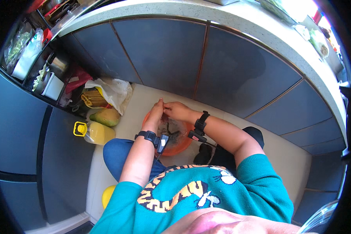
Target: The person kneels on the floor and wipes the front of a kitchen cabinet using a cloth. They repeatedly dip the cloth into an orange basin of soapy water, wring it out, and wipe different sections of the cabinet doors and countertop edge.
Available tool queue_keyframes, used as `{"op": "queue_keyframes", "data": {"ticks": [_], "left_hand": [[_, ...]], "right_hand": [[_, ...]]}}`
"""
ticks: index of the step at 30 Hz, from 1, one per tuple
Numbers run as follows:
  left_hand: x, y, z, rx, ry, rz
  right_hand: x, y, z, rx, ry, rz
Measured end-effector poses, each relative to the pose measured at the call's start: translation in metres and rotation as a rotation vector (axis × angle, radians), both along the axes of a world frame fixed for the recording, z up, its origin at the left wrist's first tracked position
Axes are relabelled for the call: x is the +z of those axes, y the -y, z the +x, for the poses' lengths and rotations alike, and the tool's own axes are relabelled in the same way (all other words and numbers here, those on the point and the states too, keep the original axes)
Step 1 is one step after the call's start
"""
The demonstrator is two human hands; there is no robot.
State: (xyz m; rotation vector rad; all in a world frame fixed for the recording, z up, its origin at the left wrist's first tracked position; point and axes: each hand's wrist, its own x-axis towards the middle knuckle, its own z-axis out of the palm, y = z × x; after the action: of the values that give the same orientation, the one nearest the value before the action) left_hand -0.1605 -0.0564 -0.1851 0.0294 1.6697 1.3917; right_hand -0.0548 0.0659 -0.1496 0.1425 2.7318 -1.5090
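Note:
My left hand [157, 110] and my right hand [177, 111] meet above the far rim of an orange basin [188, 143] on the floor. Their fingertips touch or nearly touch. A small dark reddish thing [164, 118] shows just below the fingers; whether a hand holds it is unclear. Inside the basin is greyish, cloudy content with a dark, thin, branching thing [170, 130] in it. Black straps with small devices are on both wrists.
To the left on the floor stand a plastic bottle of yellow liquid [101, 133], a green-yellow papaya-like fruit [106, 117] and a white bag [117, 92]. Dark cabinet doors [161, 55] rise beyond the basin under a stone countertop [163, 8]. A shelf with containers [53, 87] is at the left.

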Motion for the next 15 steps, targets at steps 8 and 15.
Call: {"op": "queue_keyframes", "data": {"ticks": [8,15], "left_hand": [[-0.039,-0.009,0.003,-0.069,-0.101,-0.013],[-0.066,-0.014,-0.006,-0.113,-0.582,-0.257]], "right_hand": [[0.067,-0.021,0.055,0.237,0.083,0.512],[0.112,-0.027,0.099,0.227,-0.009,0.535]]}}
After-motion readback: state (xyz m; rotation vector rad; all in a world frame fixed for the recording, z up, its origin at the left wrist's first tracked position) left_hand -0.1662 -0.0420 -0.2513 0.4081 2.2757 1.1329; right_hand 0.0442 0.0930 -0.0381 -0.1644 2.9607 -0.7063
